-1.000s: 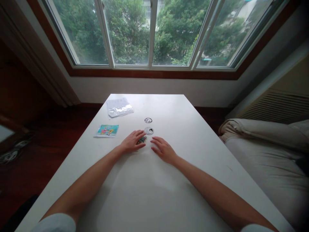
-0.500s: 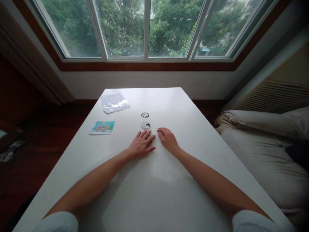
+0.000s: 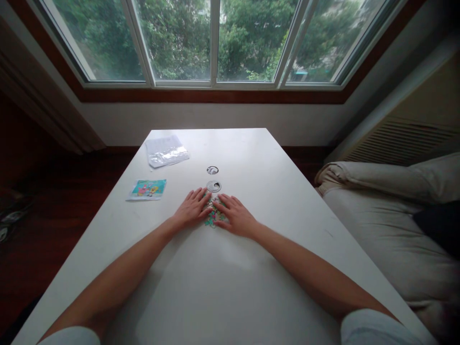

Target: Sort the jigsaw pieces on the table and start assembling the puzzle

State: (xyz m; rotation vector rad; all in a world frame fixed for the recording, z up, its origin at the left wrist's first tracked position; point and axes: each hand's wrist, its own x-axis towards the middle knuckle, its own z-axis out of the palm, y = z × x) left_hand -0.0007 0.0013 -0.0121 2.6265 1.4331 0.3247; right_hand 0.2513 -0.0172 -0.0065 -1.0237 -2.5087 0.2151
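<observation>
Small colourful jigsaw puzzle pieces (image 3: pixel 212 218) lie in a cluster on the white table, between my two hands. My left hand (image 3: pixel 192 207) rests palm down at the cluster's left side, fingers spread, with its fingertips at the pieces. From the right, my right hand (image 3: pixel 235 214) lies flat with fingers apart, partly over the pieces and hiding some of them. Just beyond the fingertips is a round grey disc (image 3: pixel 213 186) with a dark spot. Farther back sits a smaller round piece (image 3: pixel 212 170) with a dark rim.
A picture card (image 3: pixel 147 190) with cartoon figures on turquoise lies left on the white table (image 3: pixel 223 287). Behind it is a clear plastic bag (image 3: pixel 167 151). A beige sofa (image 3: pixel 362 230) stands along the right, and a window (image 3: pixel 212 43) is ahead.
My left hand has drawn left off the pieces, uncovering them. My right hand has moved left onto their right side, its fingers now more spread. The view has shifted slightly.
</observation>
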